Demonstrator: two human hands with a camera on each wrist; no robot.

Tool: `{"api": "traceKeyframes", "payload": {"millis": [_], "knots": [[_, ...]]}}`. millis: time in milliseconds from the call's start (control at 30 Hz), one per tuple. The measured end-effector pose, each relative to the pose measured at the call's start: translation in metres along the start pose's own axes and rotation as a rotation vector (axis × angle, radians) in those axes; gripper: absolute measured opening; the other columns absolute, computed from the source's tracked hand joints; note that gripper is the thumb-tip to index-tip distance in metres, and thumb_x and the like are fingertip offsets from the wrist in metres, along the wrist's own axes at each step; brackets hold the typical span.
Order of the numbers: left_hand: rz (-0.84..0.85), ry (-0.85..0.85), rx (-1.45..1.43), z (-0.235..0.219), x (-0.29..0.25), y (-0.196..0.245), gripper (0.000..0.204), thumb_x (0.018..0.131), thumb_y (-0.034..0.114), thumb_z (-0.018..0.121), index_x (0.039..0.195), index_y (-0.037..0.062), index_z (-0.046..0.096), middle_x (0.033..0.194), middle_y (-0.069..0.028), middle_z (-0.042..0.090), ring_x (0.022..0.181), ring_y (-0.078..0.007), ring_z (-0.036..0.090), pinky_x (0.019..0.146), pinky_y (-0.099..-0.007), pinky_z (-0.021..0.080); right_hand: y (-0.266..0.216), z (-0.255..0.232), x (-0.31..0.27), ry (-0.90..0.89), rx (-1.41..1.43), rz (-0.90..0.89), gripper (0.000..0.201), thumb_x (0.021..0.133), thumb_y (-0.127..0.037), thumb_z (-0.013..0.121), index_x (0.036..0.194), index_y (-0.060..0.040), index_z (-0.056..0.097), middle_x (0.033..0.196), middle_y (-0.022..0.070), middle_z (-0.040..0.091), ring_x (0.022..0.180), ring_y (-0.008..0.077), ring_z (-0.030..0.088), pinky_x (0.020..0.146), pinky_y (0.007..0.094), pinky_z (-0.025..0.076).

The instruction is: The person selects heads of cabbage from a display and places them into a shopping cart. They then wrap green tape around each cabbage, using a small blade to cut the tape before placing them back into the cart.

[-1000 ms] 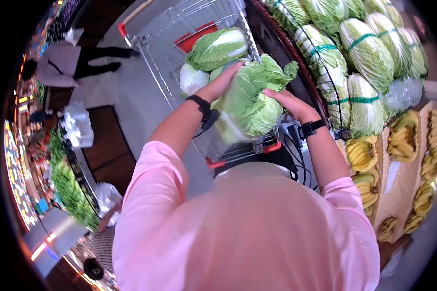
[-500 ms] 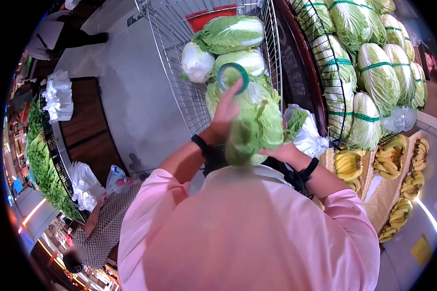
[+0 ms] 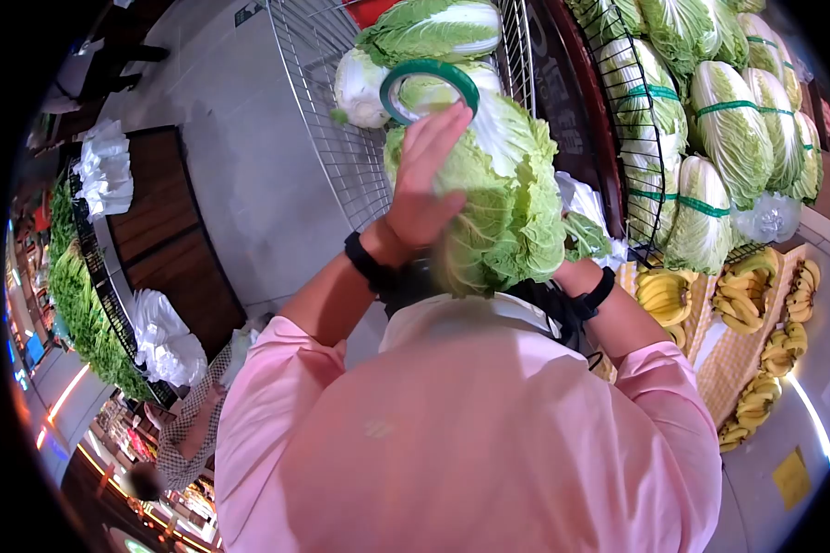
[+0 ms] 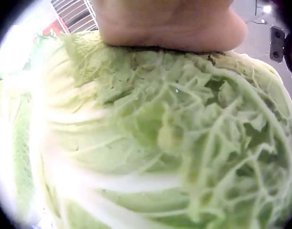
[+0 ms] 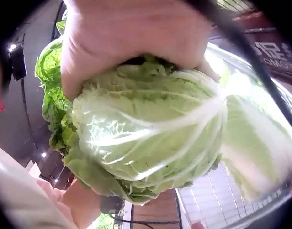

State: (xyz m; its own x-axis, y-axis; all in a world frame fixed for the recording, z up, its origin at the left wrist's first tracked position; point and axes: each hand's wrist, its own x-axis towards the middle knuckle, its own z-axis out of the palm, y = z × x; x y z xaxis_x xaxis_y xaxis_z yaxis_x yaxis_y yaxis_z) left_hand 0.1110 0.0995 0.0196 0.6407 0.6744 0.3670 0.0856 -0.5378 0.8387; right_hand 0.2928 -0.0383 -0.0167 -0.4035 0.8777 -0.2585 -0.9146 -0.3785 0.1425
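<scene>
A leafy napa cabbage (image 3: 516,203) is held in front of the chest, over the near end of the shopping cart. My left hand (image 3: 424,184) lies against its left side, fingers extended and thumb reaching across the leaves. A green tape roll (image 3: 471,89) sits at those fingertips. In the left wrist view, the heel of the hand presses on crinkled leaves. My right hand (image 3: 577,274) grips the cabbage's right side; the leaves hide most of its fingers from the head camera. The right wrist view shows that hand (image 5: 131,38) arched over the cabbage (image 5: 150,129).
More napa cabbages (image 3: 433,32) lie in the wire cart (image 3: 327,152). To the right, a black wire rack (image 3: 650,152) holds cabbages bound with green tape, beside bananas (image 3: 662,295) on a checked cloth. Plastic bags (image 3: 164,341) and leafy greens (image 3: 83,286) line the left.
The held cabbage was drawn from over the cart toward the body and turned. The tape roll has stayed at the left fingers and now tilts. The cart view shifted slightly upward.
</scene>
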Motion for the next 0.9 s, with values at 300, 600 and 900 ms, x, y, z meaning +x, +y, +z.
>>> {"api": "traceKeyframes", "payload": {"millis": [300,600,900], "knots": [[0.244,-0.006,-0.002,0.032,-0.025,-0.099,0.073,0.091,0.05,0.06,0.149,0.0065,0.05,0.144,-0.0265,0.053,0.13,-0.0491,0.05,0.114,-0.0633,0.028,-0.02,-0.049,0.052,0.399,-0.264,-0.21,0.057,0.111,-0.038,0.04,0.16,-0.0098,0.028,0.156,0.0163,0.044,0.139,0.0293,0.05,0.118,0.0476,0.039],[0.026,-0.177,-0.101,-0.013,-0.044,-0.096,0.091,0.097,0.055,0.053,0.159,-0.0048,0.024,0.159,-0.0273,0.036,0.147,-0.0422,0.033,0.123,-0.0567,0.015,-0.007,-0.092,0.06,0.36,-0.888,-0.473,0.059,0.107,-0.027,0.052,0.155,0.0008,0.032,0.158,0.0244,0.038,0.145,0.0366,0.04,0.122,0.0451,0.031],[-0.554,0.12,-0.329,-0.042,-0.024,-0.061,0.077,0.1,0.037,0.063,0.157,-0.0026,0.029,0.15,-0.0216,0.05,0.132,-0.0259,0.051,0.111,-0.044,0.038,0.002,-0.088,0.056,0.189,-2.24,-0.823,0.046,0.094,-0.012,0.069,0.14,-0.0089,0.059,0.158,0.0324,0.031,0.145,0.0584,0.03,0.12,0.0585,0.029]]}}
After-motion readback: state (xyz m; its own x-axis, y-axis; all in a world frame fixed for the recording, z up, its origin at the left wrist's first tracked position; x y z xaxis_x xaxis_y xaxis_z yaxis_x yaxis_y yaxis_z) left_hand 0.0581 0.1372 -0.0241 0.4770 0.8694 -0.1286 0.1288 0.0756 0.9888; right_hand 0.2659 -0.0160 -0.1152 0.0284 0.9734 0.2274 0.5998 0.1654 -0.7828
